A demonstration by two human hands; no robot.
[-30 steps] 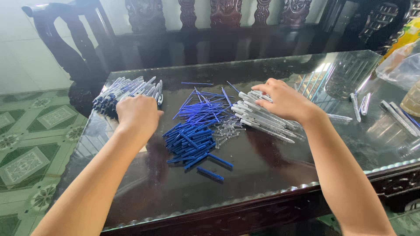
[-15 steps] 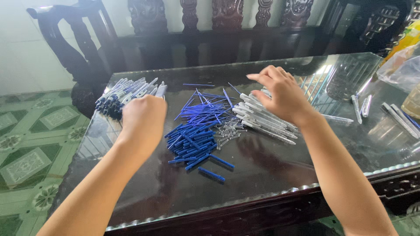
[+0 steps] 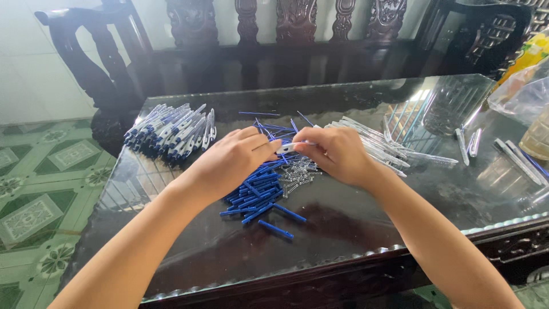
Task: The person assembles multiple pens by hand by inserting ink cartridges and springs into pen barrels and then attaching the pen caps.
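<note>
- Left hand (image 3: 231, 160) and right hand (image 3: 337, 153) are held together over the middle of the dark glass-topped table (image 3: 343, 229); both are closed in a pinch on one slim clear-and-white pen barrel (image 3: 290, 147), which spans the gap between the fingertips.
- Judgement: a pen piece appears to be fitted together. The barrel is best kept level and gripped near both ends, so the parts are pushed straight and not bent; light pressure should be enough for thin plastic.
- Directly beneath the hands a heap of short blue plastic pen parts (image 3: 257, 191) is spread, with a small cluster of thin metal springs (image 3: 296, 174) touching its right side.
- Just beyond the right hand a pile of clear pen barrels (image 3: 394, 147) lies, running toward the far right corner.
- Near the far left corner a stack of finished white pens with blue tips (image 3: 171, 130) is laid.
- Containers: a clear plastic bag (image 3: 523, 94) rests at the right edge; its contents cannot be made out. No tray or box is seen; all parts lie loose on the glass.
- A few loose pale pens (image 3: 514, 157) lie near the right edge.
</note>
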